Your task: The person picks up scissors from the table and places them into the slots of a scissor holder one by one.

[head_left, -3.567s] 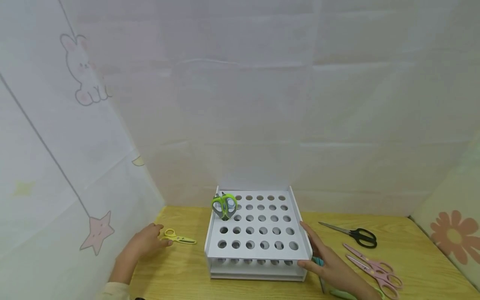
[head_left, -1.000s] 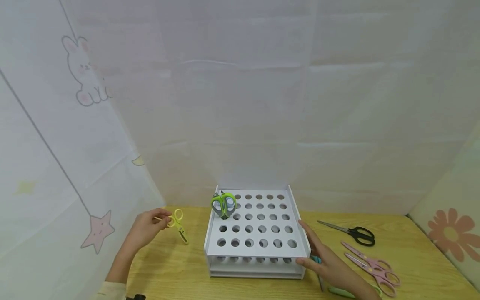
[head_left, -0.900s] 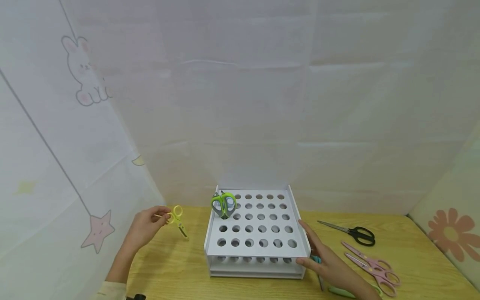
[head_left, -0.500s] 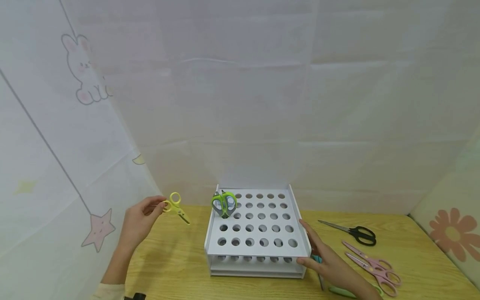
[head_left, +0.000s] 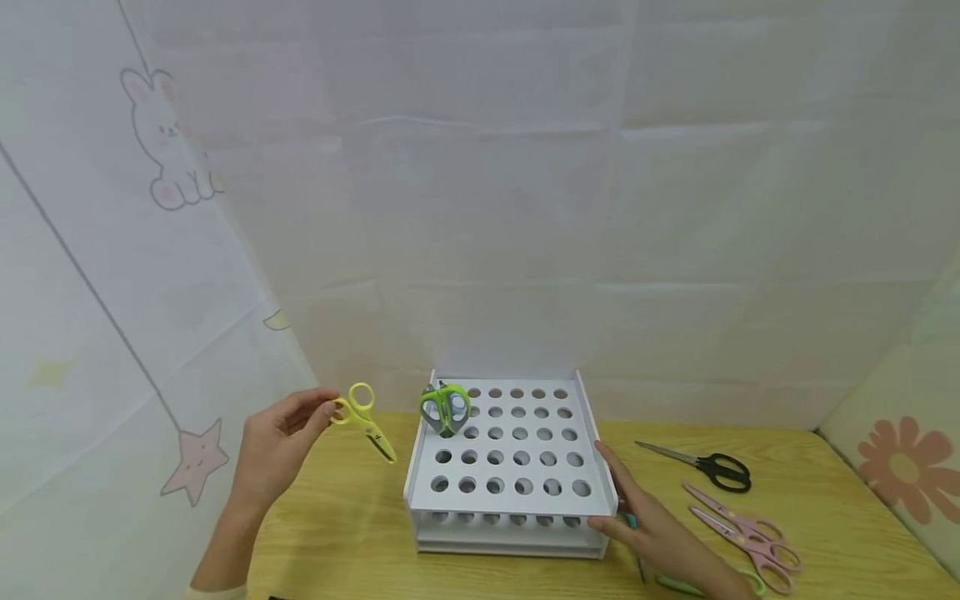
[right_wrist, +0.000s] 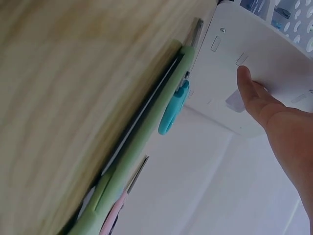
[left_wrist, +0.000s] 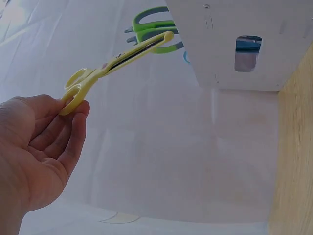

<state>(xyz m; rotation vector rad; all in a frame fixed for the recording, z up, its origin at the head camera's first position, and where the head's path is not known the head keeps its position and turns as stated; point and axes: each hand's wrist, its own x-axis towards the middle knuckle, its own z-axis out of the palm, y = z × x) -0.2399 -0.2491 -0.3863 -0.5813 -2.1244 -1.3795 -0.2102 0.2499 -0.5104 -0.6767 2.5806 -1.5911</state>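
Observation:
Yellow scissors [head_left: 369, 426] are up in the air left of the white rack [head_left: 508, 498], their blades pointing down toward it. By one handle loop, my left hand [head_left: 273, 450] pinches them between thumb and fingers; the left wrist view shows the grip on the loop [left_wrist: 73, 100]. Rows of round holes cover the rack's top. Green and grey scissors [head_left: 446, 408] stand in its back left, handles up. My right hand [head_left: 658, 533] rests against the rack's right side, fingers extended along it and the thumb at the front corner. In the right wrist view a finger touches the side panel [right_wrist: 210, 83].
Right of the rack on the wooden table [head_left: 337, 542] lie black-handled scissors [head_left: 705, 467], two pink scissors [head_left: 750, 537], and light green scissors [head_left: 682, 586] partly under the right forearm. A teal handle [right_wrist: 173, 107] sits beside the rack. A fabric backdrop [head_left: 495, 208] closes the back.
My left hand has picked the yellow scissors off the table, raised them, and brought them slightly right toward the rack. The right hand has stayed at the rack's side.

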